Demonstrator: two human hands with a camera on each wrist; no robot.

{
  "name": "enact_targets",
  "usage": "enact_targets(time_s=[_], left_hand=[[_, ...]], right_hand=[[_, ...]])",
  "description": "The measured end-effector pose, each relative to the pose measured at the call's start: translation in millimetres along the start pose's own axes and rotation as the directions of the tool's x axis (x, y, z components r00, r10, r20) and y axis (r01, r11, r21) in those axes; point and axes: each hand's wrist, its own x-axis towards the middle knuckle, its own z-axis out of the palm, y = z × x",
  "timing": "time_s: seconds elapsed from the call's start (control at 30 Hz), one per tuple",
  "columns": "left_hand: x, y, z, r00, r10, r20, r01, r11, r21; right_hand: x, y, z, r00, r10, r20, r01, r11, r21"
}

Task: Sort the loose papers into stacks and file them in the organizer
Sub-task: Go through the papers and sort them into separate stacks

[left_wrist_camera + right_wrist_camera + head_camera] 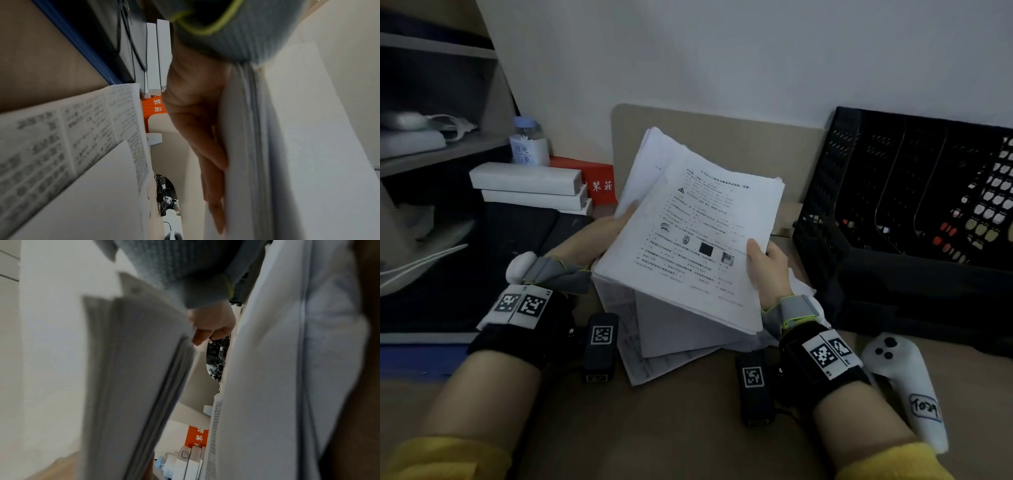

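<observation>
I hold a thick stack of printed papers (698,222) tilted above the desk with both hands. My left hand (602,229) supports its left edge; in the left wrist view its fingers (207,154) lie straight along the underside of the stack (287,146), and the thumb tip shows at the edge. My right hand (767,263) pinches the lower right corner, thumb on the printed top sheet, fingers (205,334) curled beneath. More loose papers (671,342) lie spread on the desk under the stack. The black mesh organizer (893,205), with upright dividers, stands at the right.
A white controller (904,383) lies on the desk by my right wrist. White boxes (527,178), a red box (599,181) and a bottle (529,144) sit at the back left beside shelves. A beige board (722,137) leans on the wall behind the stack.
</observation>
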Motion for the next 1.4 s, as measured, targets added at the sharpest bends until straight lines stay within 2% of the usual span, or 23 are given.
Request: enact_targets(time_s=[0.07, 0.23, 0.33, 0.43, 0.53, 0.7, 0.83, 0.93, 1.07, 1.17, 1.3, 1.4], left_hand=[[-1, 1, 4, 1.0, 0.007, -0.015, -0.006, 0.997, 0.071], [-7, -3, 15, 0.999, 0.049, -0.018, -0.051, 0.992, -0.117], [-9, 1, 13, 0.988, 0.114, 0.102, -0.107, 0.992, -0.064], [-6, 1, 8, 0.97, 0.093, 0.223, -0.063, 0.989, -0.137], [-3, -1, 15, 0.969, 0.163, 0.186, -0.133, 0.978, -0.162], [-3, 0, 31, 0.946, 0.313, 0.082, -0.292, 0.935, -0.202], [-1, -4, 40, 0.919, 0.386, 0.08, -0.364, 0.908, -0.206], [0, -5, 44, 0.917, 0.395, 0.059, -0.373, 0.901, -0.221], [2, -7, 43, 0.926, 0.37, 0.07, -0.341, 0.903, -0.261], [1, -10, 44, 0.93, 0.338, 0.147, -0.302, 0.927, -0.221], [0, -14, 47, 0.927, 0.272, 0.258, -0.222, 0.953, -0.208], [0, -14, 47, 0.932, 0.25, 0.264, -0.208, 0.962, -0.177]], right_hand=[[1, 3, 2, 1.0, 0.018, -0.012, -0.018, 1.0, 0.011], [-1, 1, 0, 0.999, 0.03, 0.03, -0.033, 0.996, 0.087], [-3, 0, -1, 0.999, -0.038, 0.026, 0.034, 0.992, 0.119], [-9, -6, -3, 0.987, -0.159, -0.005, 0.159, 0.979, 0.129], [-13, -15, -2, 0.957, -0.281, -0.066, 0.288, 0.945, 0.155], [-19, -26, 0, 0.874, -0.44, -0.208, 0.479, 0.853, 0.206], [-21, -30, 0, 0.838, -0.508, -0.198, 0.543, 0.811, 0.218], [-22, -28, 1, 0.874, -0.469, -0.127, 0.485, 0.834, 0.262], [-17, -23, 1, 0.943, -0.326, -0.062, 0.33, 0.899, 0.287], [-10, -14, -2, 0.982, -0.189, 0.014, 0.179, 0.951, 0.252], [-7, -5, -6, 0.99, -0.016, 0.138, -0.01, 0.982, 0.188], [-7, -3, -7, 0.978, 0.061, 0.198, -0.098, 0.978, 0.181]])
